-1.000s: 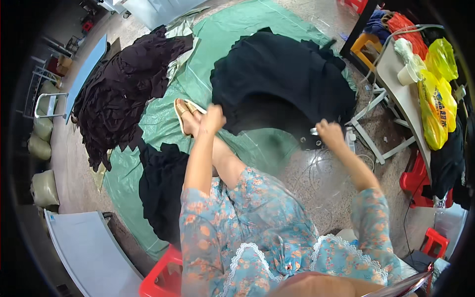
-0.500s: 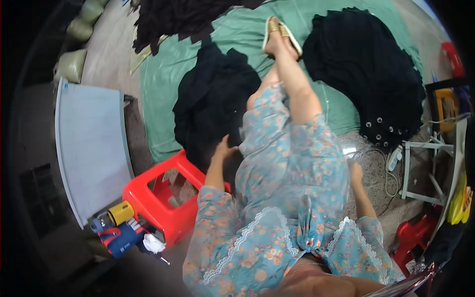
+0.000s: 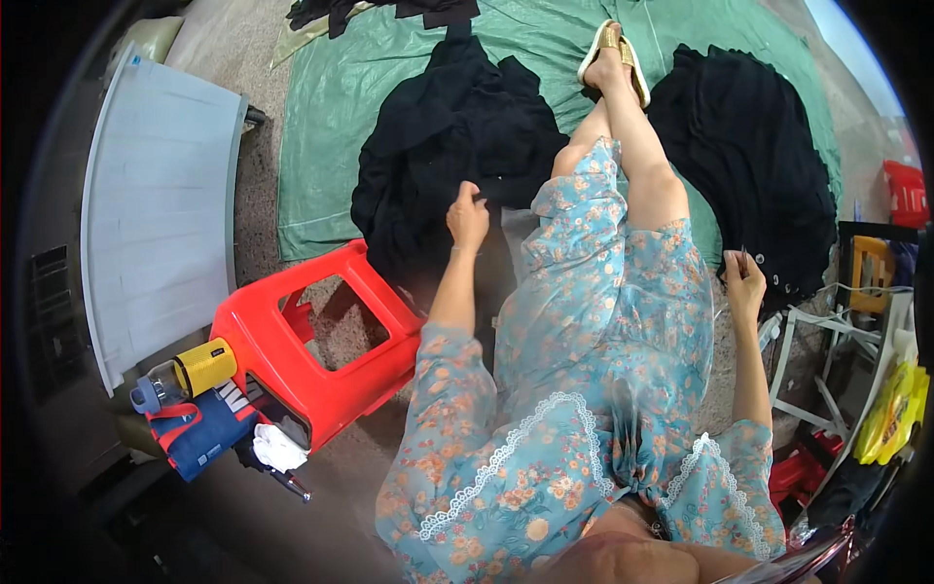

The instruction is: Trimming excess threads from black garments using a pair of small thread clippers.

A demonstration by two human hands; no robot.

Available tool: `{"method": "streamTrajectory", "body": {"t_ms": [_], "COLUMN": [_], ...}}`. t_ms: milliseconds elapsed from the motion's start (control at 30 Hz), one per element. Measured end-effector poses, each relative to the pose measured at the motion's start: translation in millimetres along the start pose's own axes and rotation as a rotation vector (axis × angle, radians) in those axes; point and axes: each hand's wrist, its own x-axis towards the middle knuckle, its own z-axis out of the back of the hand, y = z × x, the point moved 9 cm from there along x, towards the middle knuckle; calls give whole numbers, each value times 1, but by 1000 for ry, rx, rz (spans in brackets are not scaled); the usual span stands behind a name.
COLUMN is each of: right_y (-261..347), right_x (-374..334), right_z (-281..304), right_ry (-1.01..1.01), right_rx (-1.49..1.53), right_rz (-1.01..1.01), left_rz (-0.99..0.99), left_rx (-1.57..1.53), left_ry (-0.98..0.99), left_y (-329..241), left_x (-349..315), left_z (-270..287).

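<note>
Soft and limp by its look, the black cloth heap point(image 3: 448, 141) at left on the green sheet point(image 3: 316, 156) should gather best by a near fold; the left hand point(image 3: 468, 220) is half-curled over it, the right hand point(image 3: 745, 280) pinched nearly closed, holds unclear.

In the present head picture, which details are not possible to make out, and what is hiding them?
Head view, right hand: a thin dark thing seems to show in its grip, too small to identify.
Head view, left hand: its back hides the palm, so whether it holds anything cannot be told.
Head view, ragged dark cloth heap: cut off by the upper edge.
Head view, shiny yellow plastic bag: its plastic hides any contents.
</note>
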Motion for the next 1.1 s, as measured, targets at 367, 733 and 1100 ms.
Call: {"method": "streamTrajectory", "body": {"t_ms": [367,733,1100], "right_y": [269,313,281], "right_x": [-55,-93,-106], "right_z": [-125,19,190], "right_ry": [413,-236,-721], "right_rx": [567,510,-4], "right_rz": [603,978,961], "left_rz": [-278,-478,-900], "left_rx": [-685,-1232,-468], "left_ry": [-48,-208,89], "left_y": [-225,-460,-395], "left_x": [48,-41,-80], "left_z": [249,364,183]}}
